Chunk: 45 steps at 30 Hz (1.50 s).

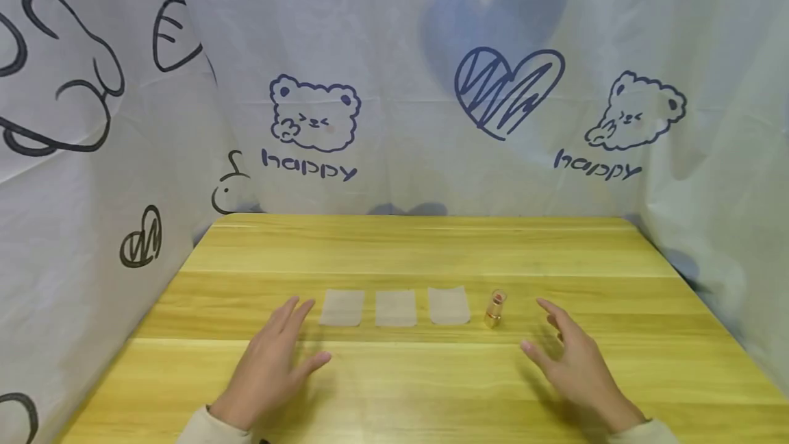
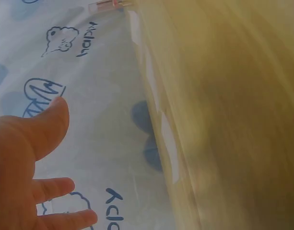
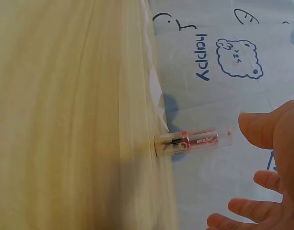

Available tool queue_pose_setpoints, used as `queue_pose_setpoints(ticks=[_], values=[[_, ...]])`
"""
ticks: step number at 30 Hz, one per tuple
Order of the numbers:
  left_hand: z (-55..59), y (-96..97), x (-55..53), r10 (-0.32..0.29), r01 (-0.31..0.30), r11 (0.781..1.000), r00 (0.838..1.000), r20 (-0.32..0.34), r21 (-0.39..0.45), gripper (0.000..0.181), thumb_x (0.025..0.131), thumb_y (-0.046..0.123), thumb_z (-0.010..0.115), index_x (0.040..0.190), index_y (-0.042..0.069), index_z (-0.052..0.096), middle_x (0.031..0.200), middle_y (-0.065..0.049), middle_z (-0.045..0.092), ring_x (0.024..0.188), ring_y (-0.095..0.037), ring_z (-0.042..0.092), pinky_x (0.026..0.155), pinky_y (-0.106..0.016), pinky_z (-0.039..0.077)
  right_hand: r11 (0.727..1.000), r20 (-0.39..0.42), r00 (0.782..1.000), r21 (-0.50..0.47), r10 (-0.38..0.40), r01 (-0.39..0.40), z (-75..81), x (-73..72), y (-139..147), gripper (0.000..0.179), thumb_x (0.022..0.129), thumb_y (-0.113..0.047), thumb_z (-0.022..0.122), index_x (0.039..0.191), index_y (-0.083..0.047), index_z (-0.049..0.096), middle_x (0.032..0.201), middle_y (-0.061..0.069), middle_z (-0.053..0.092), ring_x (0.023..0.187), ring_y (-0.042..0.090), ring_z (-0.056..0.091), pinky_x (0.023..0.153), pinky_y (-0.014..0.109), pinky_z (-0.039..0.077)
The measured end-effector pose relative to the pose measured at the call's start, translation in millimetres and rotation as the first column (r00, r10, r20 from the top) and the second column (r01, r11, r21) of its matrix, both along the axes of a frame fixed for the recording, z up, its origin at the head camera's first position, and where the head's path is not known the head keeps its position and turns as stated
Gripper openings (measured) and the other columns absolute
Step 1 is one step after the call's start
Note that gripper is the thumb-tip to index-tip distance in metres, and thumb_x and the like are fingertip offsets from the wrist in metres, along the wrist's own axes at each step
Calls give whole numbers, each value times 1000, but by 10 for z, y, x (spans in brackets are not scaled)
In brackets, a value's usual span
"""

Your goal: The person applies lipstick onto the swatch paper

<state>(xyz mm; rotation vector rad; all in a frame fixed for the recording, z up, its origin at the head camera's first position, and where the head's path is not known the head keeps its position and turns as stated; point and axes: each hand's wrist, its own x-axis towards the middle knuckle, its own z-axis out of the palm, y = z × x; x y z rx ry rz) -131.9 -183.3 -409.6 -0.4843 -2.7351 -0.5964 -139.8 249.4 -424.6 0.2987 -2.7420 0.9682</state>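
A small lipstick tube [image 1: 495, 310] with a clear cap stands upright on the table, its gold base downward. Left of it three whitish paper squares lie flat in a row: a left square [image 1: 342, 307], a middle square [image 1: 396, 307] and a right square [image 1: 448, 305]. My left hand [image 1: 271, 358] hovers just left of and nearer than the left square, fingers spread and holding nothing. To the right of the lipstick my right hand [image 1: 576, 365] is held with loose fingers, empty and apart from it. In the right wrist view the lipstick tube [image 3: 194, 142] shows near the thumb.
The wooden table [image 1: 394, 245] has light plank lines and rounded far corners. White curtains [image 1: 394, 33] with drawn bears, hearts and the word "happy" hang behind it and along its sides.
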Motion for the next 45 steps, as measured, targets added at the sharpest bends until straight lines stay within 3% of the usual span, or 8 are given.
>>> queue_pose_setpoints(ticks=[6,15,26,28,30,33,35,45], values=[[-26,21,-157,-25,24,1000,995,100,14,76,86,36,74,144,1,41,145,-28,38,128,-46,41,96,-62,39,997,17,999,-74,37,-35,-18,-131,21,66,92,-23,69,143,2,36,142,27,43,119,48,50,92,57,46],[-37,-8,-378,-31,26,999,966,256,26,66,90,27,71,139,-8,44,140,-29,44,127,-45,43,103,-57,36,992,59,997,-119,56,-49,-64,-280,5,61,94,-25,66,141,2,38,139,28,45,117,46,53,91,56,47],[-86,2,-598,-52,42,998,953,300,39,50,90,22,71,129,-4,56,129,-24,56,120,-40,52,101,-53,40,991,112,992,-130,57,-42,-124,-431,27,59,94,-27,66,139,2,42,136,26,50,113,42,57,90,52,49],[-88,6,-627,-50,38,998,942,331,44,49,90,21,71,129,-4,56,130,-25,56,104,-35,63,101,-53,40,990,112,992,-135,65,-49,-140,-459,25,58,94,-26,67,139,1,43,135,26,51,112,41,58,90,52,49],[-92,13,-654,-48,38,999,939,342,36,47,90,21,71,128,-3,58,130,-25,56,102,-35,63,101,-53,40,988,115,990,-146,75,-58,-158,-485,20,56,94,-24,67,138,1,43,134,26,52,112,41,59,91,52,48],[-102,27,-699,-52,48,999,938,343,20,44,89,20,72,125,-3,61,128,-24,58,103,-35,63,101,-52,40,986,117,989,-152,85,-67,-180,-514,6,54,94,-21,67,137,1,45,133,25,53,111,39,59,92,51,48],[-111,37,-732,-53,57,998,944,326,-4,41,88,20,73,121,-2,63,125,-21,61,119,-39,54,101,-51,41,986,119,989,-154,86,-67,-186,-526,-5,52,94,-20,67,136,1,46,132,24,54,111,38,60,92,51,48],[-153,90,-870,-46,61,998,935,352,-33,35,88,20,73,116,-1,67,118,-18,65,115,-36,57,98,-50,43,985,121,987,-148,107,-89,-195,-563,-43,50,94,-25,67,133,0,49,131,23,55,110,37,60,89,49,50]])
